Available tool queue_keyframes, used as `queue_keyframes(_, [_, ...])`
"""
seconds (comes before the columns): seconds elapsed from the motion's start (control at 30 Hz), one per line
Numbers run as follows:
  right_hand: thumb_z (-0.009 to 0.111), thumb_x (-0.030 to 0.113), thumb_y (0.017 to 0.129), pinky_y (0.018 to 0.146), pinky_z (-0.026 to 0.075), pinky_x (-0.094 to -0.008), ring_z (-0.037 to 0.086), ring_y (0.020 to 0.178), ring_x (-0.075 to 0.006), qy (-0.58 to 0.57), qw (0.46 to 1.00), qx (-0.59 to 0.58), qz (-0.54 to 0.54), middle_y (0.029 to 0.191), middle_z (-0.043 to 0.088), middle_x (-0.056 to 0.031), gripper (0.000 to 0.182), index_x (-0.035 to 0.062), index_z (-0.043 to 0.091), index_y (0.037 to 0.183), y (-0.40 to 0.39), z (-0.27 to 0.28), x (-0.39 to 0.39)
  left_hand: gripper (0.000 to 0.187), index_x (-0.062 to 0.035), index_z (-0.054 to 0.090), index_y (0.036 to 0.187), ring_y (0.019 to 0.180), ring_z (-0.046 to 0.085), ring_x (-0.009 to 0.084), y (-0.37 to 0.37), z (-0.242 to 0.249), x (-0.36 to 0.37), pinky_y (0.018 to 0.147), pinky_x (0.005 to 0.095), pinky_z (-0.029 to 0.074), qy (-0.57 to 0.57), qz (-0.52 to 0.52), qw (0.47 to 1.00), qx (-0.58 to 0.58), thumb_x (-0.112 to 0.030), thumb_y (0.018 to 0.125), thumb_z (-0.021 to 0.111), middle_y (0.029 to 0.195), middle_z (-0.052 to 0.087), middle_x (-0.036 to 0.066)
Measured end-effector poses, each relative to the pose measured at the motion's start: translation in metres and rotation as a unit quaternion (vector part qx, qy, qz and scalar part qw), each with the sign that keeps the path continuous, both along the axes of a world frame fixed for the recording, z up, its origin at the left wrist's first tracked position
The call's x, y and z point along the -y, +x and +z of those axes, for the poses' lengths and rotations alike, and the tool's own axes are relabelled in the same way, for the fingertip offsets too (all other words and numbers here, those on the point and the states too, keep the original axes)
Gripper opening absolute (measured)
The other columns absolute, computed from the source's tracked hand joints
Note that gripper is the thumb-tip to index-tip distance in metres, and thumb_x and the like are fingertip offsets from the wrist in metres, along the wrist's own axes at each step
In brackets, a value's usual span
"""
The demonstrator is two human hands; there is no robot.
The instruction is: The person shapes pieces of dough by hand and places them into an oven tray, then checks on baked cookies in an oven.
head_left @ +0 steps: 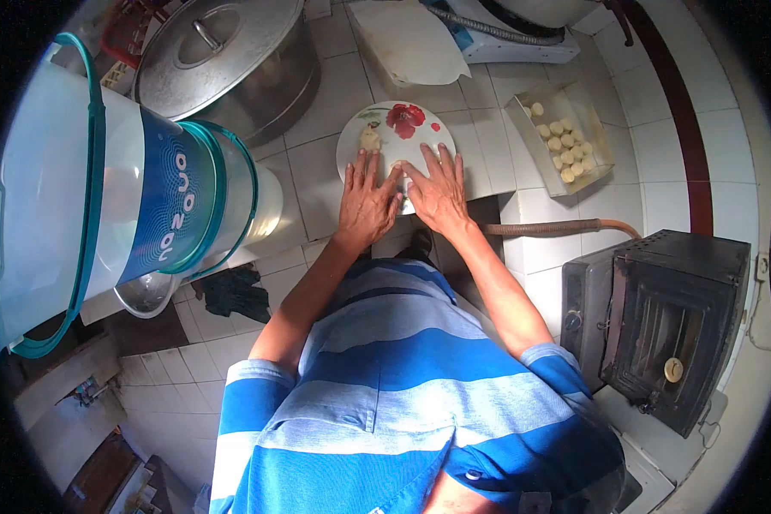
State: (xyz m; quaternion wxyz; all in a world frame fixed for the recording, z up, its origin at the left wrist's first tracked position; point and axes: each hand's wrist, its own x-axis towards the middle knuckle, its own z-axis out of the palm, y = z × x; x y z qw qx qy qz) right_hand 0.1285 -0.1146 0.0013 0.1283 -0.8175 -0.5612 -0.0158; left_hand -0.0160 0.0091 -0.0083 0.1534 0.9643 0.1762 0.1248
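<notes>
A white plate [349, 128] with a red flower print lies on the tiled counter in front of me. My left hand [369, 201] rests over its lower left part, fingers stretched out and somewhat apart. Over the lower right part spreads my right hand [439, 193], also with straight fingers. Both hands' inner fingers meet around a small pale piece of dough [399, 164], which they mostly hide. Just beyond my left fingertips sits another lump of pale dough [369, 138] on the plate.
At right, a rectangular container [603, 152] holds several small round dough pieces. A large lidded metal pot [270, 94] and stacked plastic buckets [116, 188] stand at left. Paper covers a box [407, 43] at the back. An open black oven [668, 334] stands lower right, near a hose [540, 229].
</notes>
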Motion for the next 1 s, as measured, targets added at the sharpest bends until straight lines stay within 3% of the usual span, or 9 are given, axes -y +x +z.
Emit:
queue_keyframes(0.4, [0.059,0.026,0.094,0.12,0.022,-0.0658,0.033,0.145,-0.0465,0.036,0.998,-0.036,0.02,0.152,0.044,-0.0199,0.043,0.0159,0.064,0.135,-0.014,0.001,0.01,0.056,-0.0131,0.049,0.15,0.152,0.022,0.0484,-0.012,0.007,0.005,0.122,0.0623,0.022,-0.024,0.037,0.999,0.017,-0.034,0.099,0.058,0.16,0.033,0.027])
queue_keyframes(1.0, [0.056,0.031,0.097,0.121,0.02,-0.0653,0.03,0.147,-0.0457,0.002,1.0,-0.013,-0.015,0.156,0.041,-0.0182,0.046,0.0179,0.059,0.141,-0.008,-0.005,0.017,0.051,-0.0166,0.054,0.146,0.152,0.021,0.0476,-0.003,0.006,0.006,0.122,0.0623,0.021,-0.014,0.001,1.0,-0.008,-0.032,0.098,0.058,0.158,0.034,0.027])
